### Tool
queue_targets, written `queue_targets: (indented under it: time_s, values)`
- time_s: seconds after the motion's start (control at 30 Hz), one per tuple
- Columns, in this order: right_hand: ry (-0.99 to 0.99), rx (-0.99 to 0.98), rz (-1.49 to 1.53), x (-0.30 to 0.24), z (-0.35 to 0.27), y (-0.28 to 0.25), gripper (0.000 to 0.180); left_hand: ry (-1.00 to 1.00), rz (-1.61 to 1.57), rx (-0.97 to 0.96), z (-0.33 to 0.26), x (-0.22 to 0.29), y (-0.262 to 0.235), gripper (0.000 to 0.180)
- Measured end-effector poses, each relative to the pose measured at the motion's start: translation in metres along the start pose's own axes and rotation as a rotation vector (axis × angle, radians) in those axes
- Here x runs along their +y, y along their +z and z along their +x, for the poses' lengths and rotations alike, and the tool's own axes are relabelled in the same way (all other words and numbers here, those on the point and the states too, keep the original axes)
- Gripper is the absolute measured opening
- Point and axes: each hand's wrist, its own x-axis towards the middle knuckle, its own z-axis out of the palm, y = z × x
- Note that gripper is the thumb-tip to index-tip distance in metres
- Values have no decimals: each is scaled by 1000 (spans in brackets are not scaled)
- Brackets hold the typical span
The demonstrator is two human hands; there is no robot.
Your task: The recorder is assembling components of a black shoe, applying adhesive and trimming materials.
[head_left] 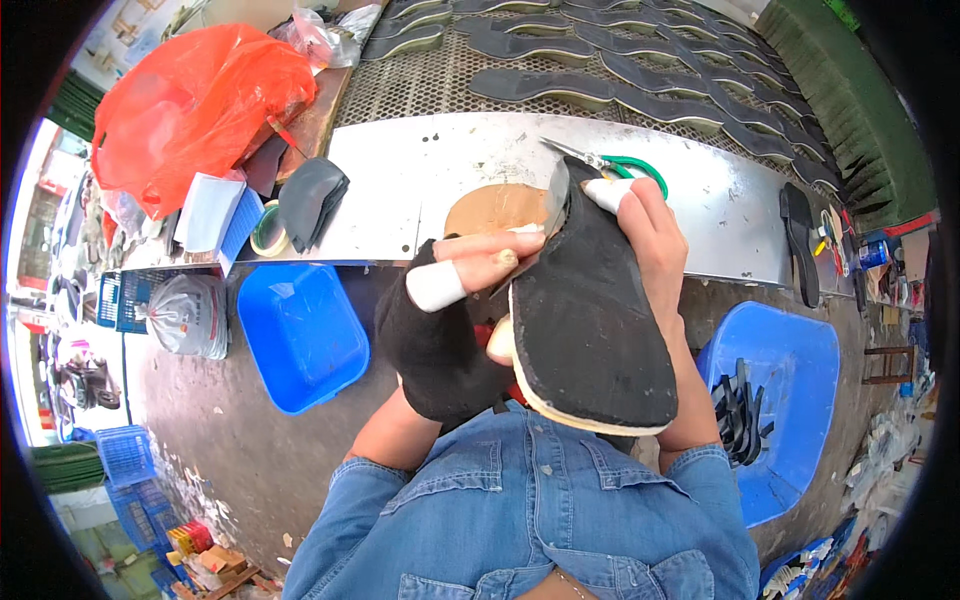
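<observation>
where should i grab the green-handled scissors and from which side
Probably best by the green handle loops, coming from the person's right: the scissors lie with their pointed blades aimed left, away from that side.

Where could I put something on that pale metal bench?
The bench is bare between the dark pads and brown disc, and between the green-handled scissors and black piece at right. It's crowded around the red bag, and soles crowd the mesh rack behind.
</observation>
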Motion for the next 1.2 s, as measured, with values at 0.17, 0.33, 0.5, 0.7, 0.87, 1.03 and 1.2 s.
queue_targets:
  time_s: [0.17, 0.33, 0.5, 0.7, 0.87, 1.03, 1.2]
  values:
    - [-106, 115, -13, -11, 3, -2, 21, -120, -132, -11, 2, 2, -4, 52]
    - [-67, -25, -25, -2, 9, -1, 22, -284, -296, -29, 1, 9, -5, 61]
    - [-57, -85, 57, 14, 10, 3, 23, -271, -576, 82, 3, 25, -3, 69]
    - [325, -157, 683, 8, -4, 18, 48, -516, 359, -408, 17, 23, 7, 91]
    - [388, -215, 744, 14, 2, 10, 35, -685, -647, 300, 44, 27, 2, 55]
    - [494, -366, 762, 12, 2, 8, 33, -790, -76, -35, 29, -6, -11, 38]
    - [160, -301, 410, 13, -5, 11, 46, -615, -597, -74, 40, -1, -9, 62]
